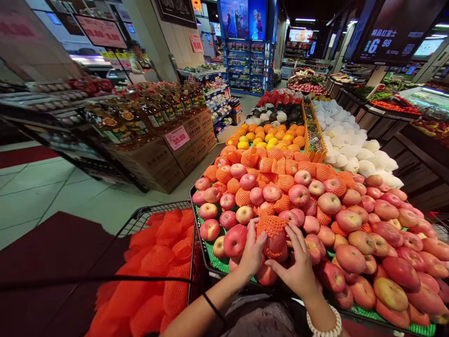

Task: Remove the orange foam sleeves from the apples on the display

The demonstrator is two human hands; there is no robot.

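Observation:
An apple sits between my two hands, its upper part covered by an orange foam net sleeve. My left hand grips it from the left, fingers curved along the sleeve. From the right, my right hand holds the sleeve's edge with its fingertips, its thumb low beside the apple. Bare red apples lie close around both hands. Just beyond them, several other apples wear orange sleeves. The apple's underside is hidden among the fruit and fingers.
A wire basket of orange foam sleeves stands at the left. A dark rim edges the apple display. Beyond are yellow fruit and white-netted fruit. Oil bottles stand on cartons; a person is farther back.

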